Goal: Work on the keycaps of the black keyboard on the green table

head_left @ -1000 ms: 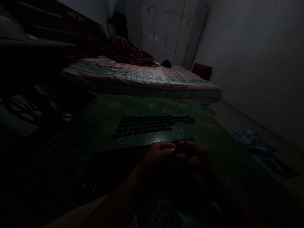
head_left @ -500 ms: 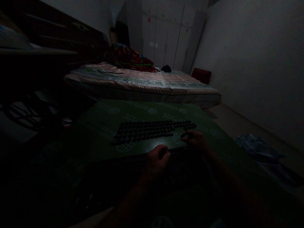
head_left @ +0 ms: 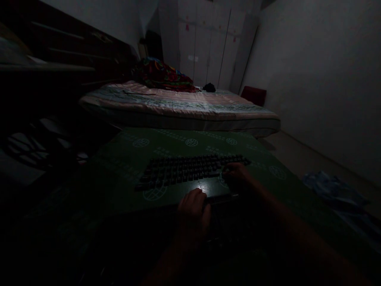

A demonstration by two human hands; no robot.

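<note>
The room is very dark. Rows of small black keycaps lie on a green mat with globe prints. My right hand rests at the right end of the rows, fingers curled down onto the pieces; what they pinch is too dark to make out. My left hand sits nearer me at the mat's near edge, fingers curled over a dark flat object that I cannot identify.
A bed with a striped sheet lies beyond the mat, with a colourful bundle of cloth on it. A pale wardrobe stands at the back. Blue cloth lies on the floor at right. Dark shelving fills the left.
My hands were together near me a second ago. The right hand has since reached forward to the right end of the keycap rows, and the left stayed low near the mat's edge.
</note>
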